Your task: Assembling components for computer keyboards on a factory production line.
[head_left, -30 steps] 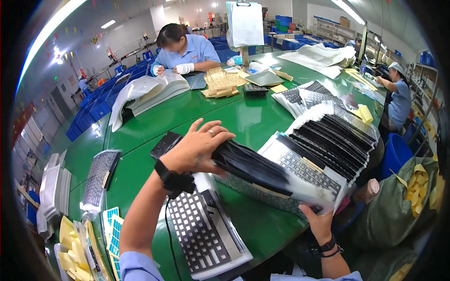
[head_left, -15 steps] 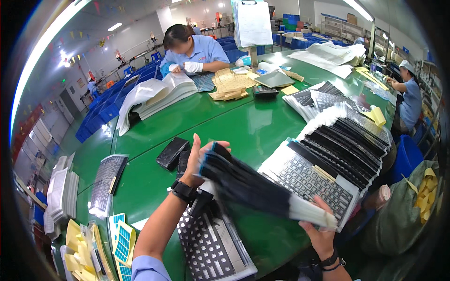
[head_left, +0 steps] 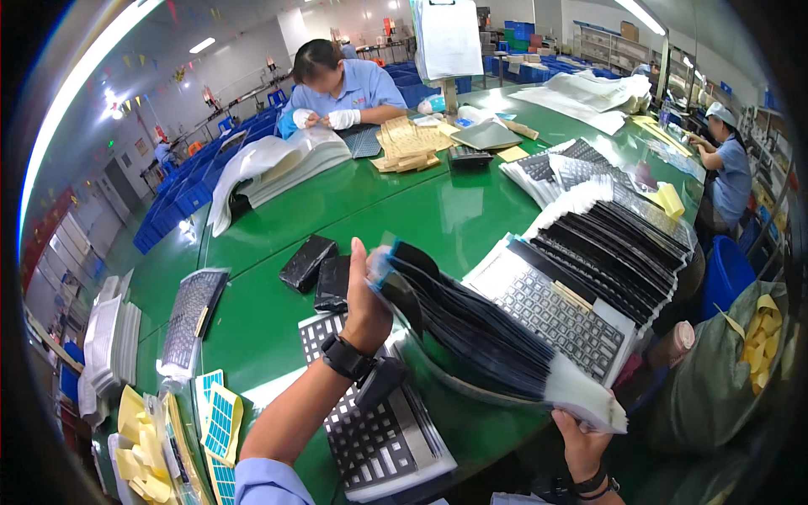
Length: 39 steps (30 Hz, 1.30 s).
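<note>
Watching remotely, I see the right hand (head_left: 582, 443) curled around the white end of a bowed stack of sheets (head_left: 481, 337), above the green table (head_left: 391, 206); the left hand (head_left: 367, 301) meets its other end, how far open I cannot tell; left of that hand lie two black blocks (head_left: 309, 263); a fanned pile (head_left: 608, 257) rests to the right.

Bright overhead tubes (head_left: 202, 45) — pale glare on the green table (head_left: 362, 210); fisheye-bent, black-rimmed edges
</note>
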### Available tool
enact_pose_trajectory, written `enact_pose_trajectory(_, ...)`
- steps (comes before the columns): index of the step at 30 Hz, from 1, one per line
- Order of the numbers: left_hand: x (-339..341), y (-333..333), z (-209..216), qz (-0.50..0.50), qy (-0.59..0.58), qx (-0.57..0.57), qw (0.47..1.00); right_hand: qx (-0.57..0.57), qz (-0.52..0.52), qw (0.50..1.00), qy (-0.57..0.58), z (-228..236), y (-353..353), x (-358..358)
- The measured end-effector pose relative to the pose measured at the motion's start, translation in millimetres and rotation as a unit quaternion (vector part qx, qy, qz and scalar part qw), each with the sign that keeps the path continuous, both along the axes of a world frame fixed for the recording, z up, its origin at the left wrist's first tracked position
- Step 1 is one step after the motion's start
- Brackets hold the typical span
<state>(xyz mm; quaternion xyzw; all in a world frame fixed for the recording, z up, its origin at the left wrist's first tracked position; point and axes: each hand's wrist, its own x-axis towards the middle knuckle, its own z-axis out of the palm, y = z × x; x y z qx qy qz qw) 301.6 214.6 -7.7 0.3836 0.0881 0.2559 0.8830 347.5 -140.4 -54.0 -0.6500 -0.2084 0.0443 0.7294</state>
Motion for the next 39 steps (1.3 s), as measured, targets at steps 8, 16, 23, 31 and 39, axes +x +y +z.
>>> enact_pose_trajectory(8, -35, 4, 13, 0.141, 0.147, 0.347, 0.915, -0.048, 0.065, 0.997, -0.008, -13, -5, 8)
enact_pose_trajectory(16, -94, -52, 52, 0.149, 0.143, 0.833, 0.513, -0.024, 0.025, 0.999, -0.038, -7, 1, 0)
enact_pose_trajectory(23, -115, -56, 45, 0.162, 0.241, 0.645, 0.707, -0.028, 0.023, 0.998, -0.06, -3, 4, -1)
enact_pose_trajectory(31, -93, -44, 56, 0.137, 0.259, 0.615, 0.732, -0.027, 0.032, 0.999, -0.025, -9, 0, 0)
enact_pose_trajectory(39, -110, -28, 53, 0.053, 0.219, 0.601, 0.766, -0.07, 0.043, 0.996, -0.017, -20, -7, 5)
